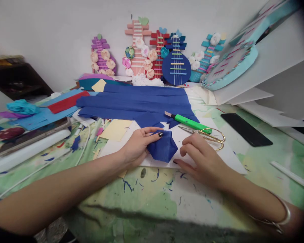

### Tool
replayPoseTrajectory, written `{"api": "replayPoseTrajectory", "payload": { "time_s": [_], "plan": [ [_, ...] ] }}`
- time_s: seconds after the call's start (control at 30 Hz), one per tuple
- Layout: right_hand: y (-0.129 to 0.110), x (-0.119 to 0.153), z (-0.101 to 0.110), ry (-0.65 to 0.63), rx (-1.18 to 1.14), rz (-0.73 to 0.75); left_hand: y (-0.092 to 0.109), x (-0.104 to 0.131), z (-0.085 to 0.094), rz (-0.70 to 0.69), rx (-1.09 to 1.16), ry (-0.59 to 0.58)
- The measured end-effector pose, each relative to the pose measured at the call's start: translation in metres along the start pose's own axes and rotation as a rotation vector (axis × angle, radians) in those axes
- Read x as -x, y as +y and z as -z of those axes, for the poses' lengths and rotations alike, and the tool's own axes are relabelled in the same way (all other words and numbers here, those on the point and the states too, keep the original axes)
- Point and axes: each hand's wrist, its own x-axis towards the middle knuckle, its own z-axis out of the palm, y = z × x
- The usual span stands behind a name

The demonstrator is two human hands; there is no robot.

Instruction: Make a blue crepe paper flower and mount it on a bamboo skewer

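Observation:
My left hand [138,145] pinches a small folded piece of blue crepe paper [164,147] between thumb and fingers, just above a white sheet [230,161]. To its right, my right hand [201,158] is close to the piece with bent fingers, thumb apart and nothing visible between them. Gold-handled scissors [219,145] lie just behind the right hand, beside a green utility knife [190,122] with its blade out. Wide strips of the same blue crepe paper [142,98] are spread behind both hands, with smaller blue offcuts [149,119] at their front edge.
Several decorated paper lutes stand along the wall, including a blue one [176,67]. A black phone [245,129] lies at right, near a white stick [291,175]. At left are a white power strip [30,153], its cable, and red paper [66,102]. Blue scraps litter the green cloth [152,199].

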Motion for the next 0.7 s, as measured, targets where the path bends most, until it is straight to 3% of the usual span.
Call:
{"api": "replayPoseTrajectory", "payload": {
  "time_s": [0.17,0.3,0.4,0.5,0.6,0.7],
  "plan": [
    [-0.006,-0.001,-0.008,0.107,0.099,0.143,-0.004,0.004,-0.006,0.045,-0.017,0.003],
    [-0.001,0.001,-0.007,0.132,0.082,0.146,-0.007,0.004,-0.004,-0.008,-0.171,-0.018],
    [0.005,0.002,-0.008,0.109,0.013,0.06,-0.005,0.003,0.003,-0.247,-0.443,-0.071],
    [0.014,0.005,-0.008,0.093,-0.092,-0.045,0.002,0.006,0.011,-0.638,-0.884,-0.152],
    [0.022,0.01,-0.007,0.078,-0.208,-0.162,0.004,0.011,0.016,-0.895,-1.313,-0.333],
    [0.028,0.013,-0.006,0.072,-0.286,-0.282,0.001,0.013,0.018,-1.054,-1.499,-0.506]
  ]
}}
